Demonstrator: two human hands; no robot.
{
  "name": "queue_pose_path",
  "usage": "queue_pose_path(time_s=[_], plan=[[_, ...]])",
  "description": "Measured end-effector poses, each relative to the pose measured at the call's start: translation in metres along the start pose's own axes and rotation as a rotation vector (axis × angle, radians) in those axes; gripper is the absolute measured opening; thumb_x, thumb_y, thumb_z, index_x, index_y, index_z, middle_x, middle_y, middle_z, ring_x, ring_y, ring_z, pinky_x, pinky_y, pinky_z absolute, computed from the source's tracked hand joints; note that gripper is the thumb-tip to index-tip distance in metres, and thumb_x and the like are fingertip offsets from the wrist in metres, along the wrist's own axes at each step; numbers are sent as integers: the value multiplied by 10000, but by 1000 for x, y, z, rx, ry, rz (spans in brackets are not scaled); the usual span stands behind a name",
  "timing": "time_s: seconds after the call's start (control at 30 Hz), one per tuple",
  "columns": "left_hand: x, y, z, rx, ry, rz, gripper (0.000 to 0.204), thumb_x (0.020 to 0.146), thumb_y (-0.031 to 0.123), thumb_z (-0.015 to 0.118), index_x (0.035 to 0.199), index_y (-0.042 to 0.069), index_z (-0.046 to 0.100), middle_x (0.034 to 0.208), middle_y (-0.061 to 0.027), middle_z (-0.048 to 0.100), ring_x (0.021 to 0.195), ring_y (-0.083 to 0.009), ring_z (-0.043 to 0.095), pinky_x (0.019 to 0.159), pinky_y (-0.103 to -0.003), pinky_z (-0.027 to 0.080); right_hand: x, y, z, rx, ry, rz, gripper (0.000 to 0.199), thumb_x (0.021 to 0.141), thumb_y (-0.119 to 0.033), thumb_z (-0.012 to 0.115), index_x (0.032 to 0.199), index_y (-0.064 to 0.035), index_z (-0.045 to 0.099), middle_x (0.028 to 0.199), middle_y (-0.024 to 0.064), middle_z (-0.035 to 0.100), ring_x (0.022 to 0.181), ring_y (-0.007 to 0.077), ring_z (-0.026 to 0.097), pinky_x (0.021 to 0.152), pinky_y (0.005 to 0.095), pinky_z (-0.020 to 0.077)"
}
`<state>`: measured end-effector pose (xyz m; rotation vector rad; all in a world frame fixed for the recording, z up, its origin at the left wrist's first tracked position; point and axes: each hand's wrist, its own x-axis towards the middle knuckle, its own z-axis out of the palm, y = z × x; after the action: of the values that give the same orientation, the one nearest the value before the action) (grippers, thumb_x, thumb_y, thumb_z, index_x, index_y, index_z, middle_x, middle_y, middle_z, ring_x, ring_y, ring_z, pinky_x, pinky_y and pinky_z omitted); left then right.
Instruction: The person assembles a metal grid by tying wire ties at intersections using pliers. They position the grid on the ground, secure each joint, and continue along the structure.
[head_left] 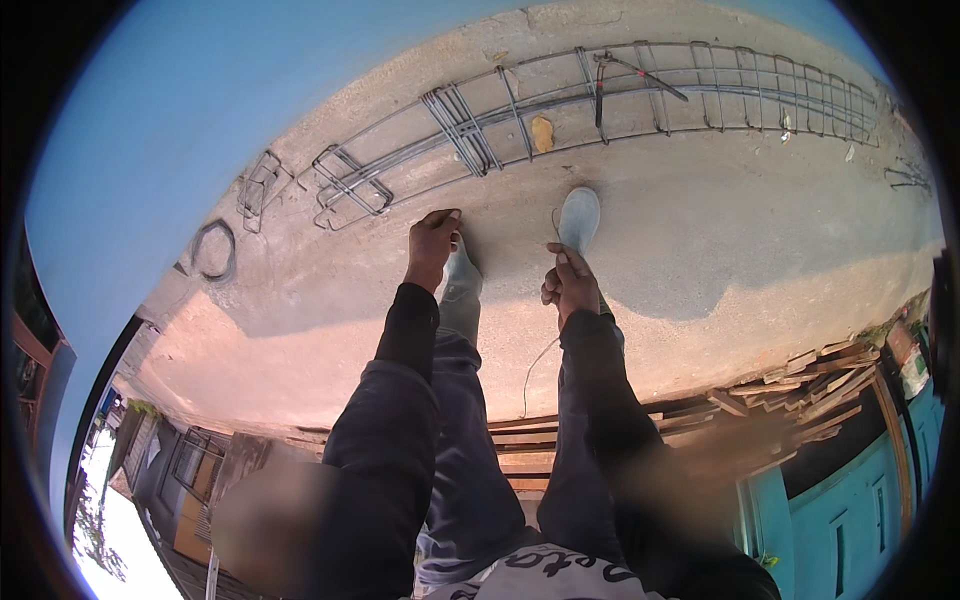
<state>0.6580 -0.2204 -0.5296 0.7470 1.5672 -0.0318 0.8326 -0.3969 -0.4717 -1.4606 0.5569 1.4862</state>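
Observation:
My left hand (432, 248) is raised over my left boot (460, 290), fingers curled and thumb drawn in; anything held there is too small to make out. My right hand (571, 283) is closed in a pinch on what looks like a thin wire (541, 362), just below my right boot (580, 216). The wire shows above the fingertips and again lower down by my right leg. Beyond both hands lies a long steel rebar cage (530, 105) with several stirrups bunched on it. Neither hand touches the cage. Resting across its bars are long-handled pincers (640, 72) with red and black parts.
A wire coil (213, 250) and loose stirrups (260, 190) lie on the concrete ground (690, 220) at the left. Something yellowish (542, 133) sits within the cage. Wooden planks (800, 400) are stacked behind me, near a turquoise door (850, 520).

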Motion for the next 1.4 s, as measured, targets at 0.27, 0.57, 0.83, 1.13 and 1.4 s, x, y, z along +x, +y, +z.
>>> queue_pose_path(time_s=[0.27, 0.57, 0.83, 1.13, 1.4], plan=[[138, -37, 30, 371, 50, 241, 355, 836, 257, 755, 1075, 0, 701, 928, -110, 717, 819, -276, 679, 757, -383, 537, 16, 43, 45, 108, 99, 26, 318, 1029, -302, 520, 1223, -52, 548, 669, -12, 444, 586, 127, 439, 570, 289, 368], [194, -6, 78, 73, 183, -4, 1034, 728, 277, 864, 1372, -86, 141, 1292, -368, 506, 1149, -427, 594, 968, -399, 493, 21, 80, 73, 60, 156, 113, 236, 1024, -270, 560, 1157, -79, 603, 640, -24, 442, 555, 86, 404, 568, 276, 385], [211, -32, 87, 118, 481, 78, 614, 712, 119, 764, 1172, 3, 374, 938, -250, 669, 968, -420, 670, 815, -450, 524, 24, 80, 80, 2, 112, 168, 372, 981, -274, 557, 1209, 20, 580, 660, 5, 433, 589, 128, 429, 557, 295, 375], [214, -55, 50, -2, 549, 296, 376, 691, 101, 771, 956, 3, 524, 905, -163, 625, 849, -345, 620, 780, -420, 493, 30, 64, 72, -42, 66, 183, 367, 980, -267, 552, 1209, 18, 585, 662, -5, 436, 588, 112, 420, 551, 291, 374], [217, 11, 39, 537, 774, 354, 650, 703, 503, 811, 1075, 25, 576, 1081, -142, 556, 1113, -328, 510, 979, -443, 395, 33, 56, 68, -75, 53, 172, 345, 978, -259, 550, 1179, 15, 608, 653, -9, 429, 585, 112, 421, 548, 286, 366]])
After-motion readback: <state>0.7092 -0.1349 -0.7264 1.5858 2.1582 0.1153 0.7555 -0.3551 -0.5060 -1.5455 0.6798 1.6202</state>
